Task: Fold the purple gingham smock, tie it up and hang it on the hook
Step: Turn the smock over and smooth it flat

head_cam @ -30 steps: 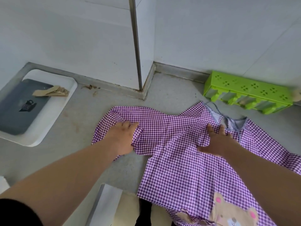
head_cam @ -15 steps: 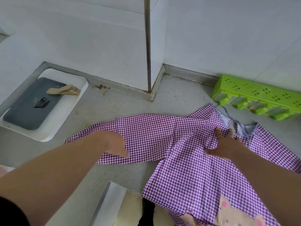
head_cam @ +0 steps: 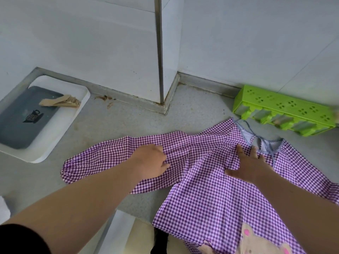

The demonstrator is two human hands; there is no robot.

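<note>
The purple gingham smock (head_cam: 211, 195) lies spread on the grey counter, neckline with thin ties toward the back, a bear patch (head_cam: 260, 242) near the front edge. Its left sleeve (head_cam: 102, 160) stretches out flat to the left. My left hand (head_cam: 152, 163) rests on that sleeve near the shoulder, fingers loosely bent. My right hand (head_cam: 249, 165) presses flat on the fabric just below the neckline, fingers spread. No hook shows in view.
A white tray (head_cam: 55, 143) holding a dark tray and a bundle of wooden sticks (head_cam: 60, 102) sits at the left. A green plastic rack (head_cam: 282, 110) lies against the back wall at right. A wall corner with a metal strip (head_cam: 159, 52) juts in behind.
The left sleeve, bunched a second ago, now lies pulled out straight to the left. My left hand slid back along it toward the shoulder. My right hand stayed pressing near the neckline.
</note>
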